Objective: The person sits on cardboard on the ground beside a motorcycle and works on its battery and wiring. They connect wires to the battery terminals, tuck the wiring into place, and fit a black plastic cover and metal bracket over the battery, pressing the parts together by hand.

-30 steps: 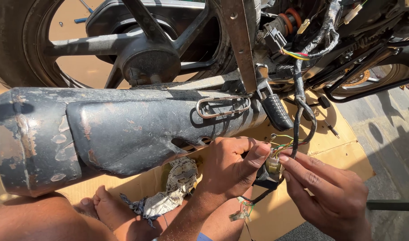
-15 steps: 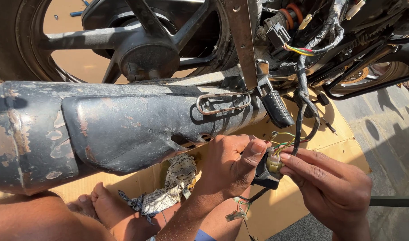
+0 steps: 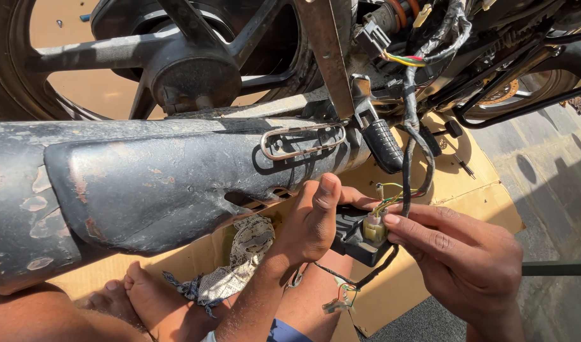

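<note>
Little changed over the last second: view crept closer, both hands stayed on the same part, lower centre of frame. Left hand clasped around black electrical module from behind, thumb up. Right hand pinching pale connector plug seated in module top, fingertips narrow. Thin coloured wires rising to black wiring harness below footpeg. Plug looks not yet separated. Exhaust muffler across left, cardboard sheet beneath, patterned rag lower left.

We see a worn black exhaust muffler at left — rear wheel beyond, cardboard sheet and patterned rag beneath.
</note>
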